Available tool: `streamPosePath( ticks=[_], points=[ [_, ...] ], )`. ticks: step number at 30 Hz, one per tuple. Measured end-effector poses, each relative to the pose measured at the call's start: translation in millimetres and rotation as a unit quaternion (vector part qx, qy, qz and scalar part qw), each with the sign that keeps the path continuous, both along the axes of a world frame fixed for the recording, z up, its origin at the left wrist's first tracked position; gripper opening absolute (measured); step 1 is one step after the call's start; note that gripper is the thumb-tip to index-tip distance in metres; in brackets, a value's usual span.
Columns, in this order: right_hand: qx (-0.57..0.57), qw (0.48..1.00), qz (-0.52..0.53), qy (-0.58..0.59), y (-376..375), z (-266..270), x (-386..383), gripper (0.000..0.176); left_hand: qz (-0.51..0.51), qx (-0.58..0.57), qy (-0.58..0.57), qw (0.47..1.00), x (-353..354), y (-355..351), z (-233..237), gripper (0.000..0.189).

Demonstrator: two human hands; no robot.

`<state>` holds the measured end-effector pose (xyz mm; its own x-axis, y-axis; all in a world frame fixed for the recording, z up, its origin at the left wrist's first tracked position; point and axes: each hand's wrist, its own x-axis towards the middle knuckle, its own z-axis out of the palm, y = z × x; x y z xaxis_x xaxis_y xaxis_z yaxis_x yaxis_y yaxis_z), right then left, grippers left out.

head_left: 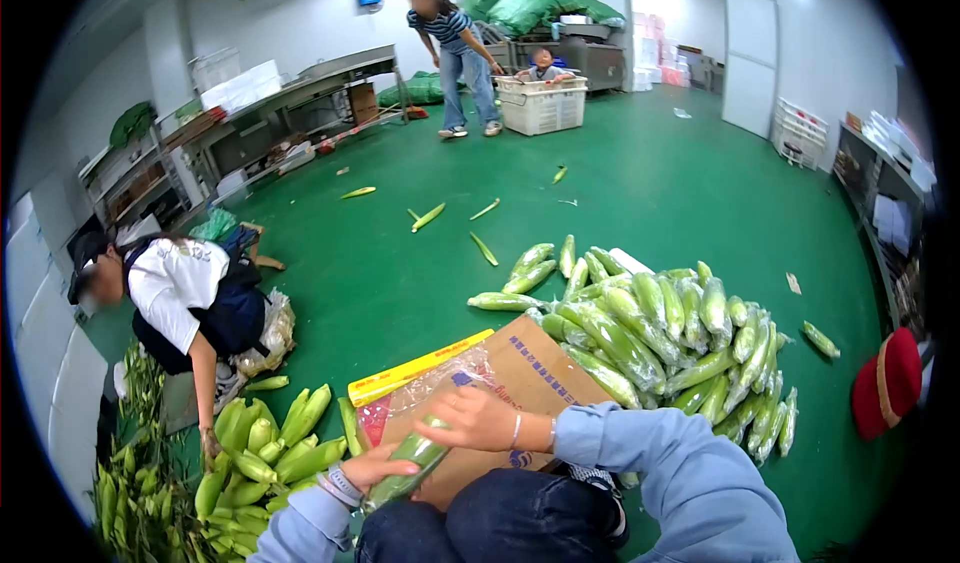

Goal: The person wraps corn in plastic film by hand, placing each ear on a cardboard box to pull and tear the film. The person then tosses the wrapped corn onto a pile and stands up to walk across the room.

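Note:
Above my knees, my left hand (376, 469) is closed round the lower end of a green corn cob (412, 460) in clear film. My right hand (476, 419) is at the cob's upper end, its fingers bent over the film. Under them lies a flat brown cardboard sheet (545, 363), with clear film (400, 403) and a yellow box (415, 367) at its left edge. A heap of film-wrapped cobs (640, 323) is to the right. Cobs without visible film (260, 443) are piled at the left.
A crouching person (190, 293) reaches into the left pile. Farther back, a standing person (455, 48) bends beside a white crate (543, 106) with a small person (543, 66) in it. Loose husks (428, 217) lie on the green floor. A red hat (886, 383) is at the right.

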<state>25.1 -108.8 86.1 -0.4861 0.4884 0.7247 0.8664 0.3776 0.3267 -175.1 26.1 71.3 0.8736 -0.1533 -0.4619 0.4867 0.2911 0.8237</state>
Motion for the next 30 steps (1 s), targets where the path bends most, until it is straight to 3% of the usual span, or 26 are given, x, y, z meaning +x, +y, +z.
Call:
streamPosePath(
  ticks=[1, 2, 3, 4, 5, 9, 11, 12, 13, 14, 15, 16, 17, 18, 19, 22, 23, 25, 26, 27, 28, 29, 30],
  points=[
    [-0.159, 0.986, -0.023, 0.043, -4.0, -7.7, 3.2, 0.039, -0.029, 0.2, -0.001, 0.979, 5.4, -3.1, 11.5, 0.055],
    [-0.168, 0.985, -0.005, 0.038, -7.9, -5.8, 6.0, 0.039, -0.031, 0.413, -0.141, 0.899, 5.5, -6.7, 13.8, 0.057],
    [-0.342, 0.934, -0.023, 0.099, -9.4, -2.0, 8.1, 0.046, -0.044, 0.55, -0.206, 0.808, 3.9, -12.8, 21.9, 0.059],
    [-0.509, 0.847, -0.037, 0.145, -11.1, -3.7, 7.3, 0.054, -0.079, 0.633, -0.152, 0.755, 4.2, -24.6, 38.7, 0.063],
    [-0.513, 0.841, -0.048, 0.166, -13.2, -10.3, 8.2, 0.056, -0.075, 0.644, -0.127, 0.751, 4.0, -33.9, 42.1, 0.063],
    [-0.492, 0.842, -0.111, 0.193, -30.2, -25.7, 5.2, 0.053, 0.068, 0.477, -0.248, 0.84, -3.3, -17.6, -15.7, 0.055],
    [-0.456, 0.845, -0.133, 0.244, -46.2, -26.1, 11.5, 0.052, 0.247, 0.358, -0.166, 0.885, -19.7, 16.8, -45.1, 0.053],
    [-0.444, 0.837, -0.165, 0.275, -56.6, -28.3, 17.8, 0.051, 0.355, 0.35, -0.04, 0.866, -37.5, 26.9, -60.8, 0.048],
    [-0.409, 0.832, -0.187, 0.325, -68.3, -28.9, 24.4, 0.05, 0.42, 0.424, 0.085, 0.798, -59.2, 25.3, -68.4, 0.047],
    [-0.37, 0.826, -0.212, 0.37, -75.6, -29.2, 36.0, 0.048, 0.416, 0.586, 0.095, 0.689, -96.8, 45.4, -144.7, 0.055],
    [-0.32, 0.824, -0.22, 0.413, -84.7, -37.8, 52.1, 0.047, 0.308, 0.589, 0.287, 0.69, -126.4, 35.3, -158.8, 0.058],
    [-0.267, 0.818, -0.228, 0.456, -94.1, -46.9, 66.5, 0.046, 0.222, 0.556, 0.319, 0.735, -149.9, 7.5, -136.6, 0.061],
    [-0.252, 0.783, -0.235, 0.517, -102.7, -43.5, 75.3, 0.045, 0.145, 0.594, 0.416, 0.673, -189.3, -3.2, -191.3, 0.066],
    [-0.237, 0.743, -0.242, 0.578, -113.3, -38.8, 82.5, 0.043, 0.044, 0.562, 0.448, 0.694, -228.7, -9.3, -232.5, 0.071],
    [-0.215, 0.74, -0.256, 0.584, -122.0, -42.9, 95.8, 0.042, -0.12, 0.604, 0.449, 0.647, -238.8, -28.7, -236.3, 0.067],
    [-0.189, 0.708, -0.283, 0.619, -137.6, -21.6, 100.7, 0.04, 0.015, 0.717, 0.342, 0.607, -252.7, -74.4, -223.1, 0.053],
    [-0.191, 0.703, -0.261, 0.633, -136.7, -21.7, 104.7, 0.039, -0.001, 0.721, 0.329, 0.609, -256.8, -78.0, -222.0, 0.053],
    [-0.193, 0.694, -0.252, 0.646, -140.6, -13.2, 110.0, 0.039, 0.066, 0.694, 0.288, 0.657, -269.0, -63.0, -221.3, 0.046],
    [-0.198, 0.687, -0.238, 0.657, -140.4, 2.0, 102.8, 0.04, 0.061, 0.704, 0.276, 0.652, -282.4, -49.6, -231.3, 0.041],
    [-0.181, 0.694, -0.28, 0.638, -144.4, -6.2, 107.7, 0.044, 0.085, 0.668, 0.293, 0.679, -287.5, -40.0, -218.5, 0.036],
    [-0.182, 0.69, -0.269, 0.647, -148.0, 1.0, 106.8, 0.046, -0.118, 0.799, 0.115, 0.579, -319.8, -21.8, -232.5, 0.037],
    [-0.186, 0.679, -0.271, 0.656, -152.2, 6.0, 107.4, 0.047, -0.094, 0.8, 0.171, 0.568, -325.0, -18.5, -235.4, 0.046],
    [-0.135, 0.684, -0.272, 0.663, -155.3, -0.6, 114.4, 0.05, -0.184, 0.781, 0.225, 0.552, -343.9, -3.7, -251.6, 0.049]
  ],
)
